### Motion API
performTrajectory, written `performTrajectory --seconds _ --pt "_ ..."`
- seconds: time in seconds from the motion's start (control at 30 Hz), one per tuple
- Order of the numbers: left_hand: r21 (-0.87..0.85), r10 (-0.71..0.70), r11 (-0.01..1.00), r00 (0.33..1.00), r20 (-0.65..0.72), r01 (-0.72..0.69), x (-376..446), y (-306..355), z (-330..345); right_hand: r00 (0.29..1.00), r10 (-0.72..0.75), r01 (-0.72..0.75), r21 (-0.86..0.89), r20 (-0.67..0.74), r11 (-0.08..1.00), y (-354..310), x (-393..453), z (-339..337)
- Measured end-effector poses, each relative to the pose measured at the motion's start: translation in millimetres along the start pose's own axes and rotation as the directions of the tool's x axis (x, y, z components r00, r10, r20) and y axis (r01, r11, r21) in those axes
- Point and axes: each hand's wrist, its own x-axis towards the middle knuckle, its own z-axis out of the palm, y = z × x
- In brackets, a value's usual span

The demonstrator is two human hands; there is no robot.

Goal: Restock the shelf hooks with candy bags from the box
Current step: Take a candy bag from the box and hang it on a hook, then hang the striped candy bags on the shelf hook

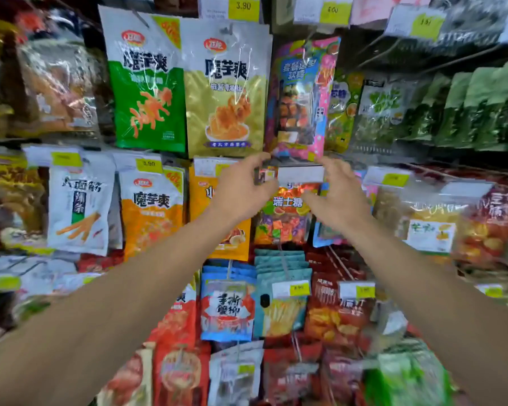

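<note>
Both hands are raised to the middle row of hooks, flanking one candy bag (282, 218). Left hand (241, 191): fingers curled, thumb and fingertips pinching the bag's upper left corner beside a white label strip (301, 174). Right hand (339, 191): fingers bent and spread, thumb reaching inward to the bag's upper right edge just under the strip; whether it truly grips or only touches cannot be told, as the area is blurred. Between the two hands hangs the candy bag, a transparent pack of multicoloured wrapped sweets with blue characters near its top; its hook is hidden behind the strip. Directly above the hands hangs a pink and blue sweets bag (301, 98), and up and to the left of the left hand a gold snack bag (226, 92) beside a green one (147, 92). Just left of the left wrist hangs an orange bag (151, 209), partly covered by the forearm's neighbour pack. Below the forearms lie a blue pack (228, 309) and red packs (335, 315). Yellow price tags (243, 7) line the rails. No box is in view.
</note>
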Motion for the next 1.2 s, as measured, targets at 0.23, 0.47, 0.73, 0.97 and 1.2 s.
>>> performTrajectory --seconds 0.23,0.47,0.73,0.97,1.2 --pt "0.023 -0.219 0.976 0.967 0.127 0.218 -114.0 -28.7 6.1 0.969 0.023 -0.032 0.029 0.246 0.999 0.3 -112.8 45.6" --pt "0.175 -0.472 0.882 0.828 0.302 0.439 -245.8 -86.1 14.0 0.83 0.117 -0.15 0.017 0.546 0.989 5.2 -238.1 118.9" --pt "0.229 -0.715 0.688 0.592 0.371 0.688 -388.7 -170.7 4.2 0.58 0.195 -0.241 -0.062 0.791 0.969 -12.4 -365.1 217.8" --pt "0.345 -0.852 0.495 0.368 0.373 0.797 -496.8 -276.4 -25.6 0.319 0.266 -0.304 -0.168 0.91 0.938 -51.4 -455.9 320.4" --pt "0.38 -0.881 0.384 0.211 0.423 0.841 -573.6 -391.8 -29.3 0.179 0.366 -0.366 -0.284 0.913 0.887 -66.1 -521.7 428.8"
